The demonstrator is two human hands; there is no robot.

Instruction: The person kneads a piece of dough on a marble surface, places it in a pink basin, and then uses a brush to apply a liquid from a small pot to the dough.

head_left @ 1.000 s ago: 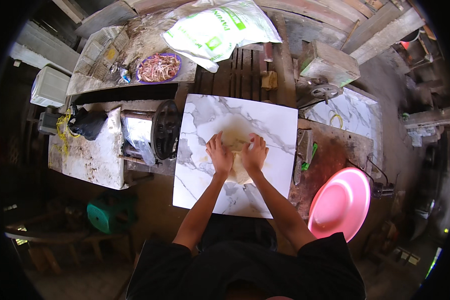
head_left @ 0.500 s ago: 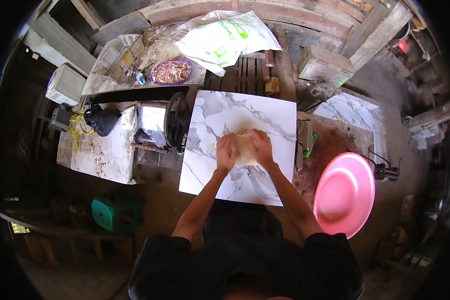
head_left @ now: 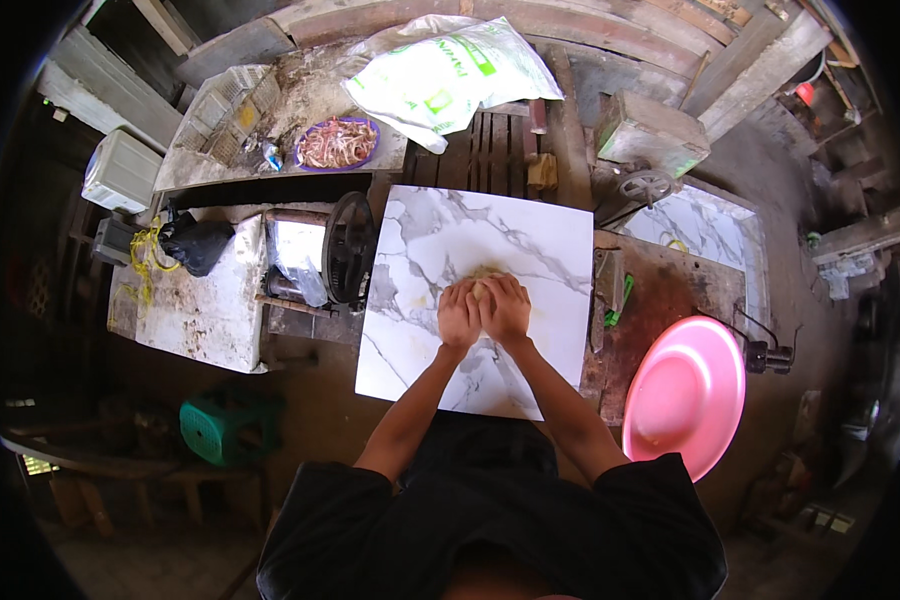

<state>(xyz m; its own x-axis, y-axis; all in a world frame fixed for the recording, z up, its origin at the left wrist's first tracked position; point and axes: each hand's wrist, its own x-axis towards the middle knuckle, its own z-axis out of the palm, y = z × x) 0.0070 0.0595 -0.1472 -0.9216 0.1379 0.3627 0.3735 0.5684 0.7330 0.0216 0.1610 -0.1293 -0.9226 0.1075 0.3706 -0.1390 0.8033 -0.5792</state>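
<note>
dough lump (head_left: 484,275): mostly hidden under both hands | grip: cannot tell

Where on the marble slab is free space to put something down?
The marble slab is bare along its far edge and left side, beside the black wheel. The middle is taken: the left hand and right hand press the dough. The near corners look free.

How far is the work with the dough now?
Done: a pale dough lump lies gathered in one piece on the marble slab. In hand: the left hand and right hand press side by side on it, covering most of it. Left: it is a thick lump, not rolled flat or cut; the pink basin beside the slab looks empty.
</note>
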